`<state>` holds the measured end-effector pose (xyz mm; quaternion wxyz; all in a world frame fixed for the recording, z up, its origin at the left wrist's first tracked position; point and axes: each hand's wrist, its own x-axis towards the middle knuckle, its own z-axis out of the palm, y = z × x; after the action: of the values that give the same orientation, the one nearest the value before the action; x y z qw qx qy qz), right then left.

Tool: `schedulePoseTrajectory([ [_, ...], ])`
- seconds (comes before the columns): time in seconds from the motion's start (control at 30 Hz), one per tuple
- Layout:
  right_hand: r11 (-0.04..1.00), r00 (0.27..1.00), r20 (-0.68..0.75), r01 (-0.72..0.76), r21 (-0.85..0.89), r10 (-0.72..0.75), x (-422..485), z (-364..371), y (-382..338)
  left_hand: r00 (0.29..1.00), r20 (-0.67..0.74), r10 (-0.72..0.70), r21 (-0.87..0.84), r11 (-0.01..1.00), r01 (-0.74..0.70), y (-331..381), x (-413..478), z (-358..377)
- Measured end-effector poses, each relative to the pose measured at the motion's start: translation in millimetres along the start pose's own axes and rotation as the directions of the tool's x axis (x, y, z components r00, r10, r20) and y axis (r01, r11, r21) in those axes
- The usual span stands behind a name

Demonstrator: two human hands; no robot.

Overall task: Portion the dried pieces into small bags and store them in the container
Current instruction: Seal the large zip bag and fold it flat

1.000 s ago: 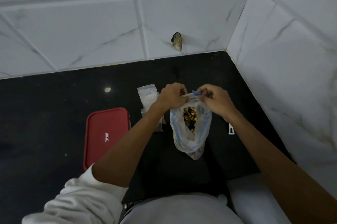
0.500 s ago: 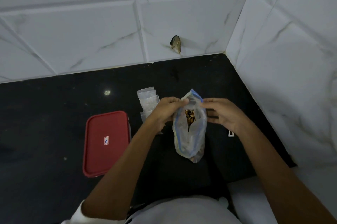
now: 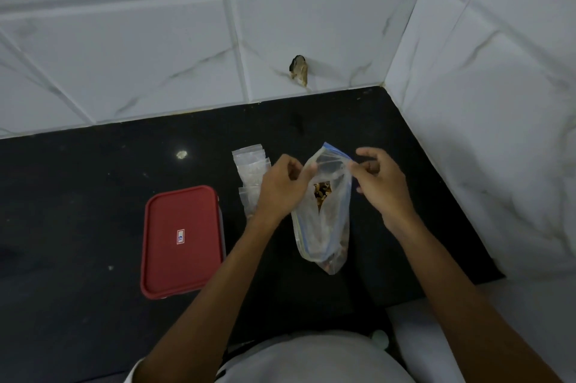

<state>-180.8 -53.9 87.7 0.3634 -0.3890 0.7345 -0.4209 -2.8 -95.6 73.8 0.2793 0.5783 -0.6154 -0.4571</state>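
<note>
A clear zip bag [image 3: 324,226] with a blue seal strip hangs above the black counter, its mouth pulled open. Brown dried pieces [image 3: 321,190] show inside it. My left hand [image 3: 280,188] pinches the left edge of the bag's mouth. My right hand [image 3: 381,183] pinches the right edge. A stack of small clear bags [image 3: 251,169] lies on the counter just left of my left hand, partly hidden by it. A container with a red lid [image 3: 182,241] sits shut further left.
The black counter [image 3: 78,195] ends at white marbled tiles behind and on the right. A small brown fixture [image 3: 300,70] sticks out of the back wall. The counter's front right corner lies near my right forearm.
The bag's mouth was pinched together between both hands; my hands have moved apart and the mouth now gapes open. The view has shifted slightly.
</note>
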Motion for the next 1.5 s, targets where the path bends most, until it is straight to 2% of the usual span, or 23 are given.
schedulePoseTrajectory([
  [0.07, 0.961, 0.961, 0.127, -0.26, 0.094, 0.247, -13.0, -6.5, 1.5, 0.99, 0.058, -0.126, -0.005, 0.992, 0.126, -13.5, -12.8, -5.4],
  [0.17, 0.935, 0.908, 0.275, -0.348, 0.071, 0.317, -32.3, -11.0, 14.2, 0.945, 0.18, -0.274, -0.024, 0.959, 0.283, -38.5, -28.6, -5.3],
  [0.27, 0.958, 0.92, 0.31, -0.278, 0.078, 0.242, -44.3, -2.0, 27.7, 0.92, 0.277, -0.279, -0.115, 0.94, 0.32, -48.0, -40.4, 2.3],
  [0.4, 0.985, 0.968, 0.191, -0.171, 0.02, 0.164, -43.9, 4.5, 23.2, 0.975, 0.131, -0.179, -0.105, 0.976, 0.193, -36.5, -45.7, 6.1],
  [0.5, 0.995, 0.998, 0.042, 0.041, -0.092, -0.037, -46.5, 0.3, 9.6, 0.99, -0.029, -0.138, -0.091, 0.987, 0.135, -18.9, -44.2, -0.4],
  [0.57, 0.979, 0.985, -0.007, 0.169, -0.111, -0.171, -49.2, -0.7, 1.6, 0.99, -0.036, -0.138, -0.152, 0.98, 0.131, -4.9, -42.9, -5.5],
  [0.6, 0.981, 0.985, -0.015, 0.171, -0.086, -0.173, -49.7, 0.3, 1.3, 0.985, 0.018, -0.17, -0.226, 0.959, 0.17, 1.4, -43.6, -7.3],
  [0.63, 0.994, 0.994, -0.012, 0.11, -0.029, -0.11, -50.6, 1.8, 2.6, 0.972, 0.099, -0.214, -0.315, 0.92, 0.234, 5.8, -45.4, -8.9],
  [0.7, 0.97, 0.982, 0.076, -0.182, 0.158, 0.172, -55.0, 5.2, 10.0, 0.929, 0.249, -0.273, -0.43, 0.829, 0.359, 4.9, -52.3, -10.4],
  [0.77, 0.85, 0.893, 0.228, -0.443, 0.285, 0.389, -62.9, 6.8, 25.3, 0.911, 0.293, -0.291, -0.402, 0.827, 0.393, -6.5, -63.2, -7.9],
  [0.9, 0.666, 0.788, 0.455, -0.603, 0.44, 0.414, -72.7, 6.9, 36.0, 0.945, 0.236, -0.227, -0.356, 0.885, 0.302, -22.9, -80.6, 3.8],
  [0.97, 0.658, 0.785, 0.495, -0.6, 0.455, 0.373, -73.8, 5.9, 27.8, 0.967, 0.175, -0.183, -0.318, 0.919, 0.231, -21.8, -81.7, 7.5],
  [1.03, 0.712, 0.838, 0.427, -0.526, 0.464, 0.341, -73.2, 5.7, 17.1, 0.984, 0.098, -0.148, -0.283, 0.944, 0.17, -16.7, -77.2, 6.6],
  [1.1, 0.877, 0.927, 0.242, -0.356, 0.324, 0.287, -72.7, 4.8, 5.6, 0.993, 0.008, -0.117, -0.248, 0.962, 0.115, -10.9, -69.1, 2.2],
  [1.13, 0.964, 0.972, 0.114, -0.222, 0.145, 0.207, -71.3, 2.8, 2.0, 0.993, -0.044, -0.11, -0.227, 0.969, 0.097, -8.4, -64.7, -0.1],
  [1.17, 0.993, 0.997, -0.007, -0.073, -0.094, 0.073, -69.8, -0.1, -0.2, 0.989, -0.098, -0.108, -0.208, 0.974, 0.086, -4.8, -61.7, -2.0],
  [1.23, 0.837, 0.966, -0.113, 0.14, -0.528, -0.233, -69.0, -2.7, -5.2, 0.98, -0.179, -0.088, -0.189, 0.981, 0.053, 1.9, -57.9, -3.0],
  [1.3, 0.72, 0.924, -0.103, 0.213, -0.66, -0.368, -71.3, -1.7, -8.5, 0.984, -0.17, -0.058, -0.159, 0.987, 0.031, 6.2, -57.6, -0.8],
  [1.33, 0.738, 0.925, -0.093, 0.23, -0.634, -0.368, -73.3, -1.6, -8.3, 0.99, -0.128, -0.063, -0.141, 0.989, 0.044, 6.9, -58.2, 1.1],
  [1.37, 0.809, 0.949, -0.08, 0.215, -0.546, -0.306, -74.7, -1.7, -8.0, 0.994, -0.074, -0.086, -0.141, 0.987, 0.075, 8.1, -59.5, 2.6],
  [1.43, 0.989, 1.0, 0.01, -0.003, -0.147, 0.005, -76.5, -3.8, -9.6, 0.983, 0.043, -0.178, -0.22, 0.958, 0.183, 7.7, -61.5, 3.9],
  [1.47, 0.98, 0.981, 0.105, -0.175, 0.092, 0.165, -77.4, -5.7, -11.1, 0.969, 0.093, -0.227, -0.273, 0.93, 0.244, 7.9, -62.4, 3.3],
  [1.5, 0.918, 0.945, 0.181, -0.31, 0.246, 0.271, -77.4, -8.2, -11.9, 0.952, 0.137, -0.274, -0.326, 0.895, 0.304, 7.8, -62.8, 2.6],
])
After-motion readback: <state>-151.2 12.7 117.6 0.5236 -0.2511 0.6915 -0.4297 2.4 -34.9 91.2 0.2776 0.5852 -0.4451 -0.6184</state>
